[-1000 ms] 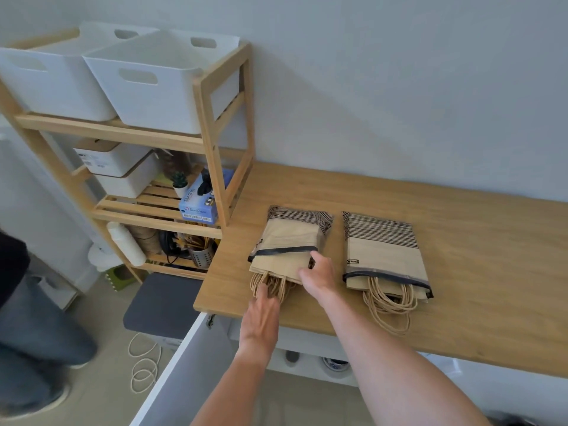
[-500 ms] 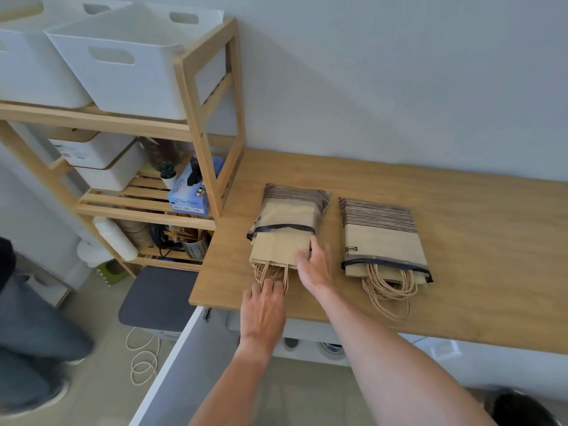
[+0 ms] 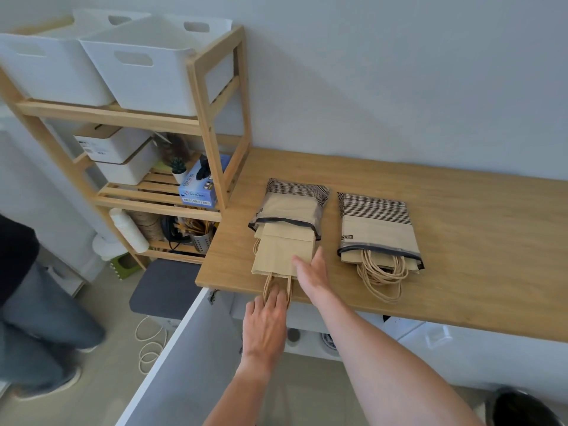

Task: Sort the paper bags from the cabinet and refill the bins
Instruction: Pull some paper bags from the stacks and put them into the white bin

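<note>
Tabletop (image 3: 461, 241): my left hand (image 3: 266, 329) grip clamps bag handles (image 3: 276, 290); right hand (image 3: 312, 273) flat, fingers apart. Next: withdraw paper bag (image 3: 282, 256) fully.

A tan paper bag (image 3: 281, 256) now sticks well out of the mouth of the left striped pouch (image 3: 290, 204), its lower edge near the front edge of the wooden counter (image 3: 461, 241), where earlier only a short strip of paper showed below the pouch rim. The left hand (image 3: 266, 325), which lay flat below the handles, now has its fingers over the bag's twisted paper handles (image 3: 276, 287) at the counter edge. The right hand (image 3: 312, 272) has slid from the pouch rim down to lie flat, fingers spread, on the bag's right corner.
</note>
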